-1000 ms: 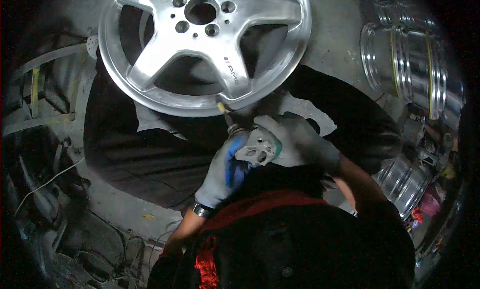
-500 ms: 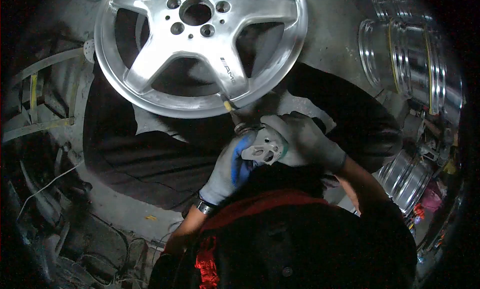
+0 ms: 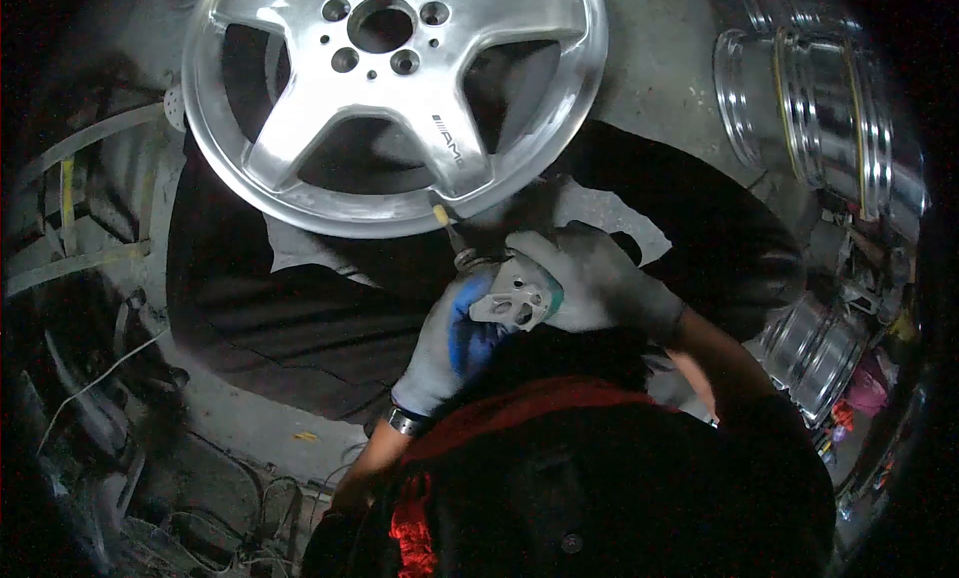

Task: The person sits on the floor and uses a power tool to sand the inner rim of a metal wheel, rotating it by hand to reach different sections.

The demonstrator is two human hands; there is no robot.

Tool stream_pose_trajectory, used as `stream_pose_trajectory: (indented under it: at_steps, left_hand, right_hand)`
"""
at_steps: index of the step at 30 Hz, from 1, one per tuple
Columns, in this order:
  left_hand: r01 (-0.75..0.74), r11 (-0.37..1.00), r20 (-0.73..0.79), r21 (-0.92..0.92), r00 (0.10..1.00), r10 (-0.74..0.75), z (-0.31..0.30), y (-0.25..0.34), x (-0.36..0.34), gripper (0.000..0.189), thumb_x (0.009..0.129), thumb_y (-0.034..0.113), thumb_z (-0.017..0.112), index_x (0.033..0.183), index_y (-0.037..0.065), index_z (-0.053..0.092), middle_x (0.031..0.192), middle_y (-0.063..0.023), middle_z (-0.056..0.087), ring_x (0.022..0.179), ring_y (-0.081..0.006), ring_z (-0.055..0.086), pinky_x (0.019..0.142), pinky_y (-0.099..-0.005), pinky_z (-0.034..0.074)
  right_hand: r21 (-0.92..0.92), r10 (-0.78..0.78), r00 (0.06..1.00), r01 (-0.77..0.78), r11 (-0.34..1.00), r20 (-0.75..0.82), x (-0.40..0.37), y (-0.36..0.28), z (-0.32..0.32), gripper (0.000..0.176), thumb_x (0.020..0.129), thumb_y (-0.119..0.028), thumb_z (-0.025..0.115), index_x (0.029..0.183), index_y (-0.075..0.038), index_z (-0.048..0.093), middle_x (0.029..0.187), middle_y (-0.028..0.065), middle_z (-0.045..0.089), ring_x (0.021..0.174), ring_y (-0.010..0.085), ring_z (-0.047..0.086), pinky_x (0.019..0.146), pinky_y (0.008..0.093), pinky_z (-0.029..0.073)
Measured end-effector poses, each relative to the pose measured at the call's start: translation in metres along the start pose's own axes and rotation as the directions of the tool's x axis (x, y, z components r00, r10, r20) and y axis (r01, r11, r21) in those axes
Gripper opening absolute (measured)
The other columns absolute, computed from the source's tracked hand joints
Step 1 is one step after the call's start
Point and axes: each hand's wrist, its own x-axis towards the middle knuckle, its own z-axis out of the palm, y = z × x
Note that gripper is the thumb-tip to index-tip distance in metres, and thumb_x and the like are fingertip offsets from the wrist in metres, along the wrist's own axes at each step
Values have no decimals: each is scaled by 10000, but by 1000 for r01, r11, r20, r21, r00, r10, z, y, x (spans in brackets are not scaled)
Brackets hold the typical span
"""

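Note:
A silver five-spoke alloy wheel [image 3: 340,90] with AMG lettering on one spoke leans over my lap. Both gloved hands are wrapped round a die grinder [image 3: 519,294] with a pale grey vented end. My left hand [image 3: 437,343], in a grey and blue glove, grips its front part. Round the rear of the body my right hand [image 3: 597,278] is closed, the glove hiding much of the tool. The grinder's yellowish tip [image 3: 441,215] is right at the lower rim, beside the base of the lettered spoke.
Shiny wheel barrels [image 3: 819,118] lie at the right, with another polished barrel [image 3: 814,358] lower down. A metal frame [image 3: 100,253] stands at the left. Cables and dark scrap parts [image 3: 230,508] cover the lower left floor. My dark-trousered legs [image 3: 300,318] lie under the wheel.
The grinder and both hands have moved slightly left, its tip shifting left along the lower rim. The wheel also sits a little further left in view. Both hands keep their grip.

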Motion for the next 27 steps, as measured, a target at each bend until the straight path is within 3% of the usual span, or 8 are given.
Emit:
stream_pose_trajectory:
  at_steps: [2, 3, 4, 11, 13, 19, 25, 27]
  left_hand:
    - [136, 945, 31, -299, 991, -133, 0, 0, -2, 497, 951, -26, 722, 1421, 28, 568, 1424, -109, 621, 1297, -235, 623, 1108, -389, 509]
    - [-219, 925, 95, 309, 975, 200, -3, -11, -2, 516, 938, -27, 737, 1423, 31, 569, 1413, -107, 631, 1298, -247, 627, 1110, -395, 506]
    - [-505, 447, 334, 739, 850, 408, -8, -19, 0, 535, 926, -29, 752, 1425, 35, 570, 1403, -106, 640, 1300, -259, 631, 1111, -401, 502]
    - [-144, 822, -52, 551, 977, 206, -31, -20, 7, 577, 921, 7, 777, 1450, 36, 549, 1414, -129, 631, 1309, -278, 624, 1109, -403, 507]
    - [16, 1000, -16, -26, 1000, -16, -10, -6, 0, 568, 931, 21, 772, 1450, 32, 542, 1427, -135, 621, 1308, -286, 624, 1106, -408, 513]
    - [-187, 649, 52, 738, 974, 222, -37, -28, 14, 506, 977, -40, 684, 1458, 42, 550, 1444, -88, 603, 1316, -235, 611, 1094, -397, 528]
    - [-13, 998, -41, 64, 999, 15, 8, -4, -6, 384, 1078, 313, 577, 1389, 90, 607, 1360, -98, 669, 1269, -247, 639, 1080, -426, 524]
    - [-83, 957, -63, 277, 993, 104, -13, -16, 3, 380, 1081, 302, 572, 1391, 84, 604, 1363, -101, 666, 1268, -242, 640, 1083, -423, 523]
  right_hand:
    - [-22, -8, 1000, 8, 1000, 4, 1, -2, 0, 800, 729, -342, 921, 1375, -47, 553, 1079, 187, 720, 962, 382, 730, 853, 469, 582]
    - [-23, 24, 999, -24, 999, 27, 1, -4, -3, 805, 729, -345, 922, 1379, -47, 551, 1082, 187, 720, 966, 383, 729, 859, 474, 582]
    - [-27, 57, 997, -56, 998, 50, 0, -4, -5, 810, 730, -349, 922, 1383, -47, 550, 1084, 187, 721, 970, 385, 728, 865, 479, 581]
    - [10, 56, 997, -57, 998, 60, -1, -4, -5, 808, 733, -348, 920, 1387, -53, 549, 1098, 210, 719, 1011, 395, 727, 885, 484, 579]
    - [-26, 17, 1000, -17, 1000, 12, -1, -7, -6, 807, 731, -345, 922, 1384, -51, 549, 1084, 214, 723, 997, 401, 729, 871, 479, 582]
    - [-8, -77, 994, 76, 997, -76, -11, 7, -5, 753, 749, -325, 908, 1356, -41, 564, 1048, 209, 714, 946, 400, 725, 834, 483, 581]
    - [-28, -66, 997, 65, 997, -40, 3, 0, 1, 723, 770, -322, 895, 1352, -39, 572, 1047, 207, 718, 947, 396, 727, 830, 476, 582]
    - [-36, -54, 998, 53, 998, -38, -2, -3, -6, 714, 777, -315, 889, 1355, -40, 572, 1044, 208, 718, 943, 393, 727, 828, 477, 582]
